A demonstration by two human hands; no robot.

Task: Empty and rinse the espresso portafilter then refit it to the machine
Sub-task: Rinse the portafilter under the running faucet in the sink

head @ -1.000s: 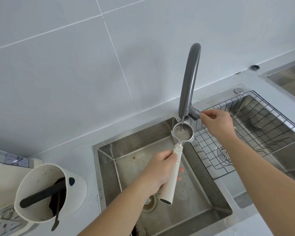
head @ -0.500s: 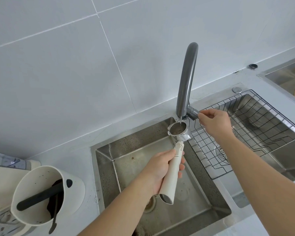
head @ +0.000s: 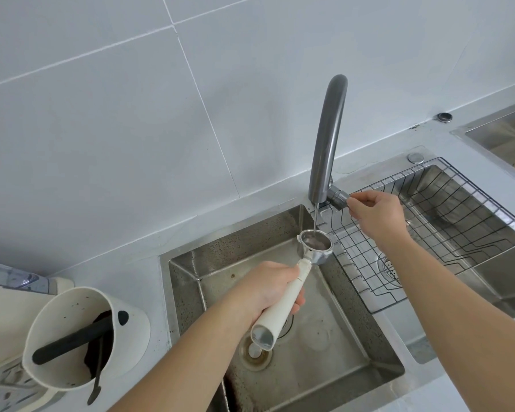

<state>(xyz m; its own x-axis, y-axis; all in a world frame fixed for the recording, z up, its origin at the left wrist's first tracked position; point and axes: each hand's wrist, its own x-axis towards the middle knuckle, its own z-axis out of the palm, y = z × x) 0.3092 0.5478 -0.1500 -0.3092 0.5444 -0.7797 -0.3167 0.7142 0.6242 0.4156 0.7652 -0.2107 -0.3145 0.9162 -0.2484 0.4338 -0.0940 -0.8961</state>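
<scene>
The left hand (head: 268,288) is wrapped tight around the portafilter (head: 286,295) handle over the sink (head: 378,352); the right hand (head: 375,211) pinches the tap (head: 327,138) lever.

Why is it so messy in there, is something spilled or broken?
Nothing looks broken. Dark coffee specks are spattered over the walls of the sink, left from emptying the portafilter. The white knock bin holds dark grounds too. Only a thin stream runs from the faucet into the basket.
</scene>
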